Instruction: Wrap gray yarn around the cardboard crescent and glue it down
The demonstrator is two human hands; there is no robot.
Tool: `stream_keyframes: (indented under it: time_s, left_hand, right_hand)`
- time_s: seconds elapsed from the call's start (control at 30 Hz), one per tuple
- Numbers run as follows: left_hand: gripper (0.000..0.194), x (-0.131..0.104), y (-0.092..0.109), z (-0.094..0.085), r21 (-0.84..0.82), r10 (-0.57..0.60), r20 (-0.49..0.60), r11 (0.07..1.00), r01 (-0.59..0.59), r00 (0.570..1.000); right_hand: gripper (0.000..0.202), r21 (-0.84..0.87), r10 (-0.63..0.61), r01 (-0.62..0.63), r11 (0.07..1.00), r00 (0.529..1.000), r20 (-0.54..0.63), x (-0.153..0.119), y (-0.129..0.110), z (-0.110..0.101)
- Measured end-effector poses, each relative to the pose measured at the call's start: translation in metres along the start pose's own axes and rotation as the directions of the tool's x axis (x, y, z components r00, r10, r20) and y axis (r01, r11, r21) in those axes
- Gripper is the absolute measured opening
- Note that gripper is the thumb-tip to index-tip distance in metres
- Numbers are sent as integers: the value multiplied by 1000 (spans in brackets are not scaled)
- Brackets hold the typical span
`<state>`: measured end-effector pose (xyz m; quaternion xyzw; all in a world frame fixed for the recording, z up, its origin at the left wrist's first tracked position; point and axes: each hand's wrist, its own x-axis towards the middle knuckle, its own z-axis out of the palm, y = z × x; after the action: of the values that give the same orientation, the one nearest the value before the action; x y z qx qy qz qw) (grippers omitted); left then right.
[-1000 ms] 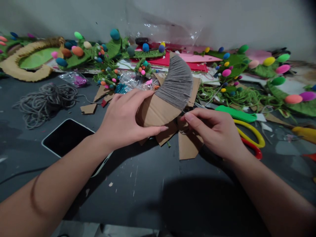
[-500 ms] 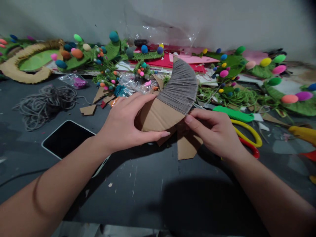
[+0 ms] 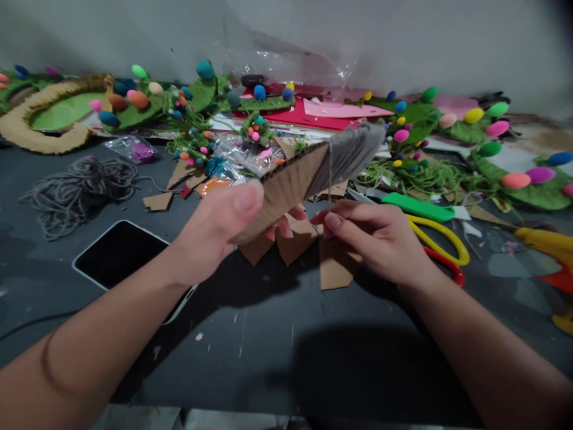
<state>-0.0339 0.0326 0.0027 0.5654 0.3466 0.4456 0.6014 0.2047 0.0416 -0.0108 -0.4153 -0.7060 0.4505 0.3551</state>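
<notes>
A curved cardboard piece (image 3: 290,182) is tilted edge-up above the table, its far right part wrapped in grey yarn (image 3: 356,152). My left hand (image 3: 219,230) grips the bare cardboard end, thumb on the near face and fingertips showing beneath. From the wrapped part a thin grey strand (image 3: 330,185) hangs down to my right hand (image 3: 376,236), whose thumb and forefinger pinch it. Below the held piece lie cardboard scraps (image 3: 338,266). A loose heap of grey yarn (image 3: 80,191) lies on the left of the table.
A phone (image 3: 119,254) lies at the left beside my forearm. Scissors with yellow and red handles (image 3: 441,239), a green-handled tool (image 3: 418,206) and a yellow glue gun (image 3: 544,242) are at the right. Green leaves with coloured balls (image 3: 409,119) line the back.
The cardboard piece has turned from facing me to an edge-up tilt, its wrapped end swinging right. My left thumb is now on top. A strand now shows between the piece and my right hand.
</notes>
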Motion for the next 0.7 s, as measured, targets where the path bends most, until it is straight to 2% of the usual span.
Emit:
stream_keyframes:
  time_s: [0.1, 0.23, 0.33, 0.47, 0.6, 0.7]
  left_hand:
    - [46, 4, 1, 8, -149, -59, -42, 987, 52, 997]
    - [51, 7, 2, 12, -273, -148, -85, 954, 120, 985]
    - [47, 7, 5, 13, -352, -183, -45, 923, 156, 982]
    - [56, 8, 7, 17, -474, -239, 87, 844, 251, 967]
    - [65, 9, 5, 19, -521, -329, 64, 794, 313, 942]
    - [57, 9, 3, 18, -522, -428, 14, 768, 371, 904]
  right_hand:
    - [22, -76, -35, 33, 997, 999, -24, -2, -2, 4]
    - [21, -145, -100, 98, 985, 995, -7, -3, -6, 9]
    - [20, -206, -154, 151, 967, 988, 1, -3, -5, 12]
    - [20, -322, -241, 229, 918, 971, 5, -3, 1, 16]
    - [22, -418, -257, 235, 878, 966, 3, -3, 6, 16]
    - [20, -436, -258, 236, 868, 966, 10, -2, 7, 14]
